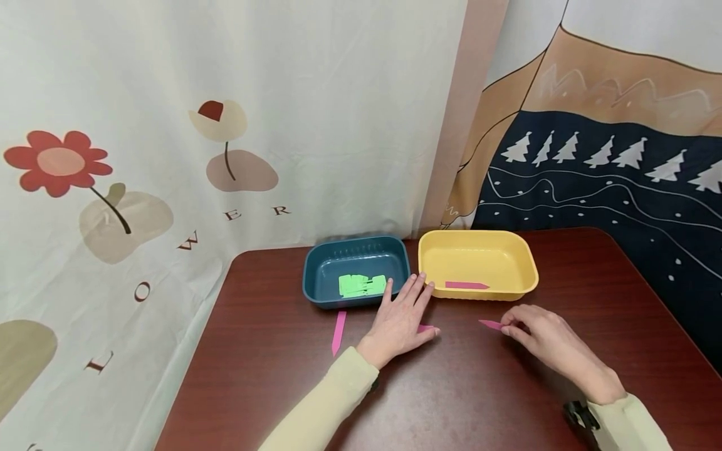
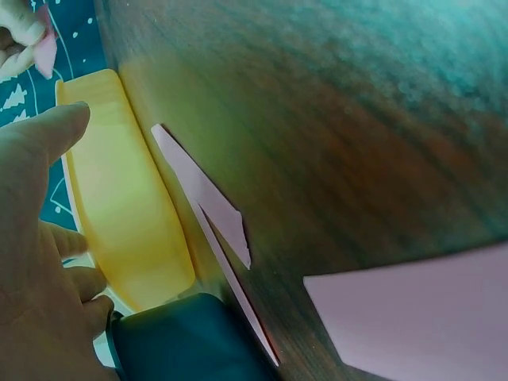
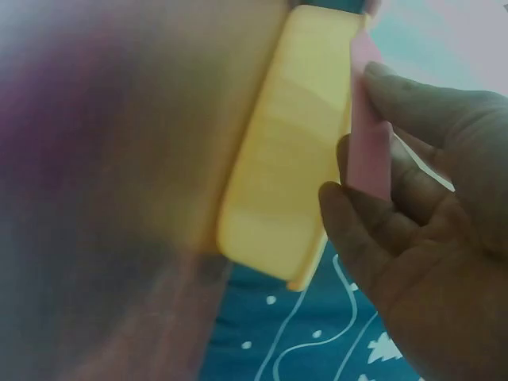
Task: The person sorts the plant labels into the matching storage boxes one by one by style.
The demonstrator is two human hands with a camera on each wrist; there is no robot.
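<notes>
1. Right grip (image 1: 549,338): nearly closed, thumb and fingertips pinching a strip (image 1: 491,324) at the yellow tray's (image 1: 479,254) six o'clock.
2. Left grip (image 1: 397,319): fingers spread wide, nothing held that we can see; blue tray (image 1: 366,255) at its ten o'clock.
3. We judge the strip light, thin, easily bent; pinch gently, mid-length.

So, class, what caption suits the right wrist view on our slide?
Right hand pinching a pink strip, yellow tray beyond.
</notes>
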